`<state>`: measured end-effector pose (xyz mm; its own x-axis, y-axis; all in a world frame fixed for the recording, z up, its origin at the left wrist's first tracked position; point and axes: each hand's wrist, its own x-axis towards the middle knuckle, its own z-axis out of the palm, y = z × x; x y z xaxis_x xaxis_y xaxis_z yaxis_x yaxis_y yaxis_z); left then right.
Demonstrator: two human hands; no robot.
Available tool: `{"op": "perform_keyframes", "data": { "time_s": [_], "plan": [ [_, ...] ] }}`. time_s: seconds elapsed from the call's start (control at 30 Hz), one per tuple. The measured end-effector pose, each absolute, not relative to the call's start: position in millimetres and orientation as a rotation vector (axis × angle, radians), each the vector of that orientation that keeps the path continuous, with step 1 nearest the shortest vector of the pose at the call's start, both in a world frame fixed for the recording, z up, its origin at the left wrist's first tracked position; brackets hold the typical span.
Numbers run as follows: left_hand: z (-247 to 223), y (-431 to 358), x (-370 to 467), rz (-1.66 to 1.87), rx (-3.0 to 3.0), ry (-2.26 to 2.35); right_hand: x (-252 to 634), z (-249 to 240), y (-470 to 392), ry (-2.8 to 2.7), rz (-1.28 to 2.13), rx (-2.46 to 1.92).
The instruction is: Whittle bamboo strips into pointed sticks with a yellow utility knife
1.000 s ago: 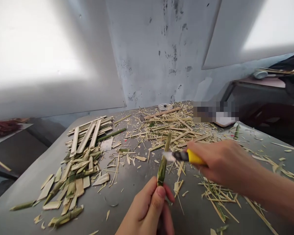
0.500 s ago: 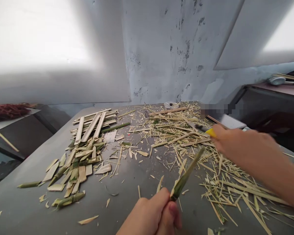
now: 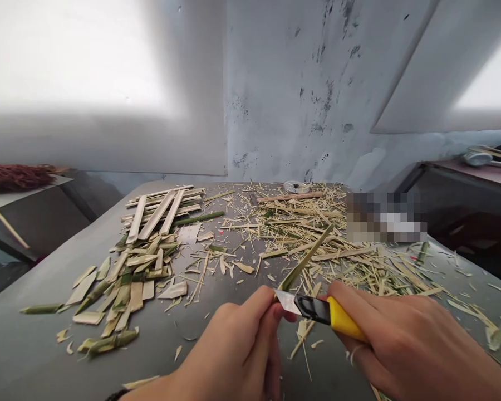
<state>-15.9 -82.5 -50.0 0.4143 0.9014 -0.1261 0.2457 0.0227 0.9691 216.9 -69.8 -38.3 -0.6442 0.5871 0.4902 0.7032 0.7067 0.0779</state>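
Note:
Low in the middle, my left hand (image 3: 242,340) is closed around the lower end of a green bamboo strip (image 3: 307,257), which points up and away to the right. My right hand (image 3: 394,340) grips a utility knife (image 3: 344,320) with a yellow and black handle. The knife's blade (image 3: 286,301) lies against the strip right by my left thumb and fingertips. A ring shows on a finger of my right hand. How the left fingers wrap the strip's end is partly hidden.
Split bamboo slats (image 3: 161,214) lie stacked at the back left of the grey table (image 3: 183,367). Short bamboo offcuts (image 3: 125,295) are heaped before them. Thin shavings (image 3: 359,267) cover the right side. A clear roll (image 3: 296,186) sits near the wall.
My right hand has brought the knife from the far right down and left onto the bamboo strip. My left hand has shifted slightly left and up, still holding the strip.

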Motion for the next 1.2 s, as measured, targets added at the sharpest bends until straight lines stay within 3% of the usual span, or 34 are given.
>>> {"op": "perform_keyframes", "data": {
  "time_s": [0.3, 0.47, 0.53, 0.63, 0.83, 1.2],
  "plan": [
    [-53, -77, -16, 0.614, 1.643, 1.290, 214, -57, -57, -2.511, -0.592, -1.165],
    [-56, -86, -14, 0.494, 1.503, 1.229, 264, -44, -12, -2.261, -0.850, -1.997],
    [-58, -88, -16, 0.509, 1.491, 1.181, 287, -32, 1, -2.099, -0.918, -2.107],
    [-60, -86, -19, 0.524, 1.424, 1.176, 291, -25, -1, -2.100, -0.796, -1.878],
    [-65, -83, -16, 0.513, 1.306, 1.163, 228, -51, -38, -2.454, -0.156, -1.203],
    [-61, -82, -17, 0.482, 1.201, 1.170, 212, -69, -50, -2.503, -0.194, -1.040]
  ]
}}
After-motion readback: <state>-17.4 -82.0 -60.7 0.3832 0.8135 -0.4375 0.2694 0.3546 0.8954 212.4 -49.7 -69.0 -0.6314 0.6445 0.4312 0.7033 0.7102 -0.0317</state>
